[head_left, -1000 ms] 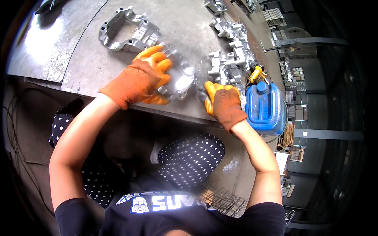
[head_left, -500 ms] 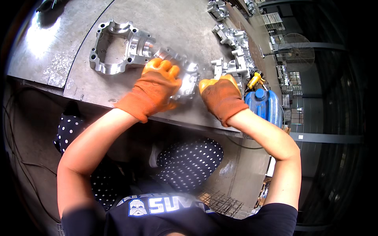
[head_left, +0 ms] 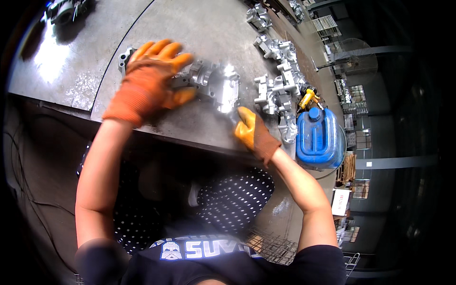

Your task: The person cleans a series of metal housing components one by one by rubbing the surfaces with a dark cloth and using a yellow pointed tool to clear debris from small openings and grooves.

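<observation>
"Where does the shiny metal part (head_left: 228, 88) lie, please?"

"It lies on the bench (head_left: 204, 28), near the front edge, between the two gloved hands."

"And the left hand (head_left: 151, 78), how is its grip?"

"This grip is wide, with the fingers spread and the thumb apart from them. I see nothing held in it. The hand is over a second metal part (head_left: 124, 58) and hides most of it. Whether the glove touches it, I cannot tell, because the hand is blurred."

"The right hand (head_left: 251, 133)?"

"It is just beside the near end of the shiny part. Its grip is curled inward. Something dark and blurred shows at the fingertips, but I cannot tell if the hand has hold of it."

"What is farther to the right?"

"A row of grey metal parts (head_left: 289, 78) is standing there, close together. Beside its near end is a blue can (head_left: 320, 137), and a yellow tool (head_left: 308, 98) is just behind the can."
</observation>
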The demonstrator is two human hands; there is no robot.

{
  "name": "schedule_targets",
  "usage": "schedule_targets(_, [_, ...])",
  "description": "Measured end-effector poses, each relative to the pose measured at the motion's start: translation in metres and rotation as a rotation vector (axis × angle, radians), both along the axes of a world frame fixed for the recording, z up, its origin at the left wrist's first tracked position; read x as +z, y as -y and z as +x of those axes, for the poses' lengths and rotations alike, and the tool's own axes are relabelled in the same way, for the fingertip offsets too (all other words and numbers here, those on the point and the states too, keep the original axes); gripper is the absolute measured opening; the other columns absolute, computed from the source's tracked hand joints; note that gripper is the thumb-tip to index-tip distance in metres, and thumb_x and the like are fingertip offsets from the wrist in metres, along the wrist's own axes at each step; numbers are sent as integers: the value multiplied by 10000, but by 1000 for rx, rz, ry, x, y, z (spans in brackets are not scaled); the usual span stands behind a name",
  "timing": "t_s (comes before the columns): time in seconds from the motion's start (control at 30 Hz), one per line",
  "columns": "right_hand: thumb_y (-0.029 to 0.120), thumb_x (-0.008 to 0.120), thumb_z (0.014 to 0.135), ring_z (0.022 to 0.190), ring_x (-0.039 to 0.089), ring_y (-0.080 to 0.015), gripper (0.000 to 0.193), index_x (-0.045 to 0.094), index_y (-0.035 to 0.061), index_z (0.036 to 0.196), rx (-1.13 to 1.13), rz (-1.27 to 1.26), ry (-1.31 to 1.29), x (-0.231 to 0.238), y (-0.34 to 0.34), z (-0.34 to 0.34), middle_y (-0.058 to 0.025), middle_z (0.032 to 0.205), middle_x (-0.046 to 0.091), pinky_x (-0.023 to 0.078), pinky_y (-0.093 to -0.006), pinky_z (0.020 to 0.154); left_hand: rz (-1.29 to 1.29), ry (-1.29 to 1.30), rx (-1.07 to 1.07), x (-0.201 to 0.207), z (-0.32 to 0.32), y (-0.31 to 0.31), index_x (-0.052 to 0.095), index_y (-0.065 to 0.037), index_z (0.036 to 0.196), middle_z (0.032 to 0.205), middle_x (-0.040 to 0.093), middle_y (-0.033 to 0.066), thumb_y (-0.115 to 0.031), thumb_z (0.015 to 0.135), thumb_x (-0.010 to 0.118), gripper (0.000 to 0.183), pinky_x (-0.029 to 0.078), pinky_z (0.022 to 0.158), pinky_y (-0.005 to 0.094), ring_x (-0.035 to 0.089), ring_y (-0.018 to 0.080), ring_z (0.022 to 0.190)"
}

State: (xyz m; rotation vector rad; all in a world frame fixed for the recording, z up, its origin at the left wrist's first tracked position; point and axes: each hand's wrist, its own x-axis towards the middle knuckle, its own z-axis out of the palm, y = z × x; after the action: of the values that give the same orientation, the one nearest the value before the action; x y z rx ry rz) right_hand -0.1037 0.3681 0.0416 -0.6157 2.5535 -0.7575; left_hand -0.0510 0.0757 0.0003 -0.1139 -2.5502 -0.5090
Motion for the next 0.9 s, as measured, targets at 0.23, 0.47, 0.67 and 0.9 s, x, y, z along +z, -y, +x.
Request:
schedule_targets(0.23, [301,631,916,982,703,-414,338,647,127,1205,-63,492,-450,-31,28,-88,-229,996,721,554,-480,840,115,179,-117,0,31,-18,569,-91,1358,1449,507,211,-300,720,829,720,468,1067,491,453,431,1375])
schedule_targets(0.47, [294,572,948,963,640,-517,326,609,36,1143,-188,135,-341,-52,13,-136,-333,991,664,521,-547,797,98,206,-332,44,-3,-4,523,-144,1443,1442,545,159,-300,698,853,830,436,1118,448,507,382,1351])
schedule_targets(0.67, [346,626,934,1036,702,-397,324,638,123,1169,-162,582,-538,-31,44,-121,-196,1069,728,558,-477,865,-256,225,-346,-15,-127,29,615,-206,1364,1496,520,101,-417,696,790,722,268,1238,428,395,302,1460])
schedule_targets(0.9, [313,648,910,938,729,-300,266,621,187,1143,129,832,-752,-24,53,-127,-78,1004,737,541,-438,752,2,103,-327,-18,-83,14,694,-117,1006,1136,613,129,-414,666,818,469,392,1123,455,549,347,1214])
